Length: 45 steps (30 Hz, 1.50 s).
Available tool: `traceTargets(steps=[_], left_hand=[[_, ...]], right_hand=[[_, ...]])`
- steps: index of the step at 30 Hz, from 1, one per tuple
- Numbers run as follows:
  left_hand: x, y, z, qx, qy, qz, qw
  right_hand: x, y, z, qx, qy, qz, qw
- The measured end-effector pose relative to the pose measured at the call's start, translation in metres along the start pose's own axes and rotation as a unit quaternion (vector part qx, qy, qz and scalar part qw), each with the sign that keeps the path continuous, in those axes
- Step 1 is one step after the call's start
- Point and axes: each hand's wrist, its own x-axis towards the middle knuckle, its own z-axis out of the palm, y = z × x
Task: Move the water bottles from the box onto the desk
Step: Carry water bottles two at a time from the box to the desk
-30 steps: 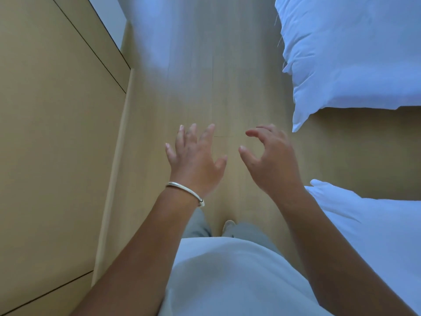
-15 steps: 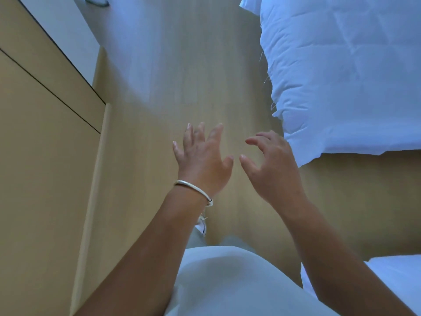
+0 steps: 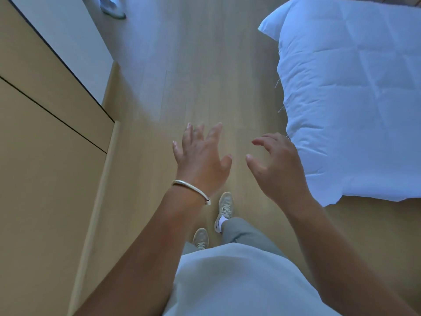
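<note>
No water bottle, box or desk shows in the head view. My left hand (image 3: 201,159), with a silver bangle on its wrist, is held out over the wooden floor with fingers spread and nothing in it. My right hand (image 3: 276,166) hovers beside it, a little to the right, fingers curled loosely and apart, also holding nothing. Both hands hang in the air above the floor, close to the edge of the bed.
A bed with a white quilt (image 3: 355,99) fills the right side. Tan cabinet fronts (image 3: 45,156) line the left, leaving a wooden floor aisle (image 3: 193,76) between. My own shoes (image 3: 224,210) stand below the hands. Another person's shoe (image 3: 112,10) is at the top left.
The view has travelled forward along the aisle: the bed has slid down and in, and my feet have come into sight. Both hands stay open and held out in front.
</note>
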Motion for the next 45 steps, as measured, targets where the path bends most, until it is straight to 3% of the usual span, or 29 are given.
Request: traceTargets(steps=[9, 17, 33, 45], left_hand=[[0.145, 0.034, -0.010, 0.020, 0.000, -0.020, 1.000], [0.280, 0.097, -0.026, 0.051, -0.010, -0.019, 0.998], [0.469, 0.157, -0.042, 0.043, -0.052, 0.017, 0.998], [0.712, 0.189, -0.092, 0.023, -0.072, 0.024, 0.997]], right_hand=[[0.149, 0.033, 0.017, 0.013, -0.012, -0.008, 1.000], [0.296, 0.056, -0.010, 0.032, -0.008, -0.009, 0.999], [0.465, 0.098, -0.024, 0.027, -0.003, 0.048, 0.998], [0.703, 0.090, -0.012, -0.008, -0.037, 0.075, 0.996]])
